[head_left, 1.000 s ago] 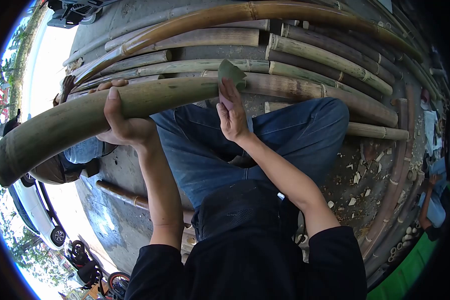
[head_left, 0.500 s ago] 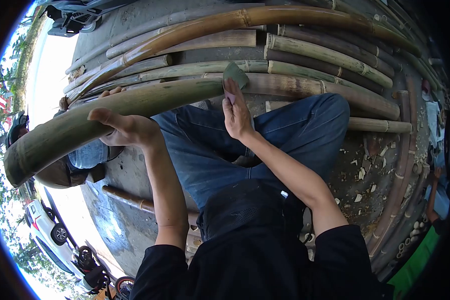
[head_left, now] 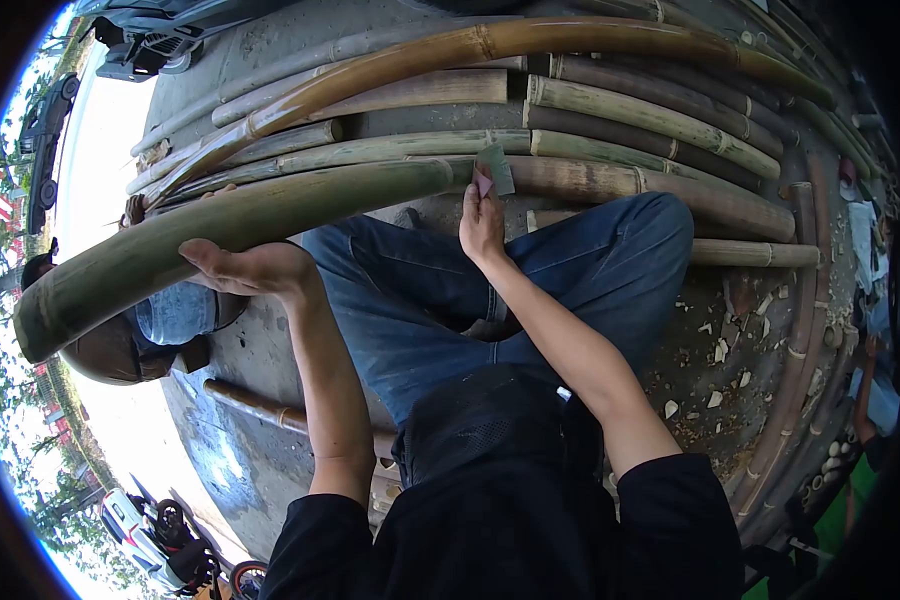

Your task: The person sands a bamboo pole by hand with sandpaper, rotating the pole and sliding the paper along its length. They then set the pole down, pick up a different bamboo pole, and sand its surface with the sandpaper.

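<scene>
A thick green bamboo pole [head_left: 270, 205] lies slantwise across my lap, its wide end at the far left. My left hand [head_left: 260, 268] cups it from below, thumb on the near side and most fingers hidden behind the pole. Between the fingers of my right hand [head_left: 482, 228] is a folded piece of sandpaper [head_left: 495, 172], grey-green with a pinkish side. It rests against the pole just right of a node ring near the narrower end. How firmly the sandpaper presses cannot be made out.
Several bamboo poles [head_left: 660, 115] lie on the floor ahead, with a long curved brown pole [head_left: 370, 65] over them. Wood chips [head_left: 720, 350] are scattered at the right. Another person [head_left: 175, 315] sits at the left; a motorcycle [head_left: 175, 540] stands at lower left.
My right hand has slid rightward along the pole with the sandpaper, past the node ring. My left hand keeps its hold, and the pole has shifted only slightly.
</scene>
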Action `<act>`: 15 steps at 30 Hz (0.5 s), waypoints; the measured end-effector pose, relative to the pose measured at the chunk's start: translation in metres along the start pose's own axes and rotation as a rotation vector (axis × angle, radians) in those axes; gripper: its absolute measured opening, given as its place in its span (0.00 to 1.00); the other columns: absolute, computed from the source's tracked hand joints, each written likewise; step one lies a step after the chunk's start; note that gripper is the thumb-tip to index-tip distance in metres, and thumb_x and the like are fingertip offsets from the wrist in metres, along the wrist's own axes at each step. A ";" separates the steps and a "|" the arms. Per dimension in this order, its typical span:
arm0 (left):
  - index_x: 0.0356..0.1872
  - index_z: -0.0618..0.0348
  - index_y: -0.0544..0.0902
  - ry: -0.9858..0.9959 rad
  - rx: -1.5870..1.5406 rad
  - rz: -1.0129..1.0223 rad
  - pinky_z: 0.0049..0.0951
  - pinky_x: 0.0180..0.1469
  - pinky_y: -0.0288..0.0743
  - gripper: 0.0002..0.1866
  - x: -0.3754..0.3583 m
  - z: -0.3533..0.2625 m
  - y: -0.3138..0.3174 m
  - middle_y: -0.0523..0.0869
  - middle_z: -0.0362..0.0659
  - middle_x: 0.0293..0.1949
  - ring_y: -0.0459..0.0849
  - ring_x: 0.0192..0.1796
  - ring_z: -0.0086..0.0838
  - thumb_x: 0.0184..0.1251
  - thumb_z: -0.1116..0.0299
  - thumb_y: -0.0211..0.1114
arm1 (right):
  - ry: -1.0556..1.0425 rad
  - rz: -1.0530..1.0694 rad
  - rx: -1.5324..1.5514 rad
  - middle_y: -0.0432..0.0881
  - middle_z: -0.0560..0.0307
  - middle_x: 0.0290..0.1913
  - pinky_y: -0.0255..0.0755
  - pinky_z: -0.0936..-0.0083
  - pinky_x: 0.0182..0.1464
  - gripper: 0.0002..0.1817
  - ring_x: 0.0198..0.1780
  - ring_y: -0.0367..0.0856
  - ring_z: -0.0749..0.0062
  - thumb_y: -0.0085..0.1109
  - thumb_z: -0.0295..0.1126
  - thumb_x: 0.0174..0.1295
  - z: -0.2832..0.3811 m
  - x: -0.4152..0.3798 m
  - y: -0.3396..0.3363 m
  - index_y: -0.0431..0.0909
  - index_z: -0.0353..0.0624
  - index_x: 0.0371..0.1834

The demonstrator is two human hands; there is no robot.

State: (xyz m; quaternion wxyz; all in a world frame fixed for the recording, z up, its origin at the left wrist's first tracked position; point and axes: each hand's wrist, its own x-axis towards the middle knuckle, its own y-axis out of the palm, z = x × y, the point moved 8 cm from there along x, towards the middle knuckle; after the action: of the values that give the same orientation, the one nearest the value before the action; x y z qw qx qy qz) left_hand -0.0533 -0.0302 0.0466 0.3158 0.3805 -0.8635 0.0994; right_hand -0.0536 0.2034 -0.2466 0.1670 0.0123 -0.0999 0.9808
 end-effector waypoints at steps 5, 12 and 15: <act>0.77 0.64 0.59 0.065 -0.004 -0.125 0.42 0.62 0.81 0.37 -0.004 0.001 -0.010 0.72 0.56 0.65 0.80 0.61 0.38 0.86 0.40 0.45 | -0.347 0.094 -0.236 0.62 0.41 0.84 0.50 0.38 0.82 0.29 0.84 0.57 0.37 0.41 0.44 0.85 0.061 -0.036 0.010 0.63 0.44 0.84; 0.83 0.62 0.50 -0.025 -0.067 -0.010 0.44 0.70 0.79 0.43 -0.006 0.006 -0.006 0.64 0.59 0.75 0.73 0.73 0.44 0.85 0.36 0.45 | -0.236 0.035 -0.165 0.70 0.40 0.79 0.55 0.36 0.79 0.26 0.80 0.64 0.34 0.41 0.42 0.84 0.038 -0.007 0.002 0.72 0.39 0.77; 0.84 0.61 0.44 0.055 -0.003 -0.060 0.45 0.73 0.77 0.46 -0.004 0.001 -0.010 0.60 0.60 0.77 0.71 0.75 0.45 0.85 0.35 0.45 | -0.422 0.094 -0.125 0.66 0.44 0.82 0.53 0.34 0.80 0.27 0.83 0.60 0.36 0.42 0.44 0.84 0.080 -0.029 0.009 0.70 0.43 0.79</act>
State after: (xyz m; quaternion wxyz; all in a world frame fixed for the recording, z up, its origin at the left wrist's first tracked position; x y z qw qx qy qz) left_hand -0.0450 -0.0350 0.0423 0.3430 0.4028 -0.8428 0.0988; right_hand -0.0303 0.1694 -0.1720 0.0969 0.2023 -0.1938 0.9550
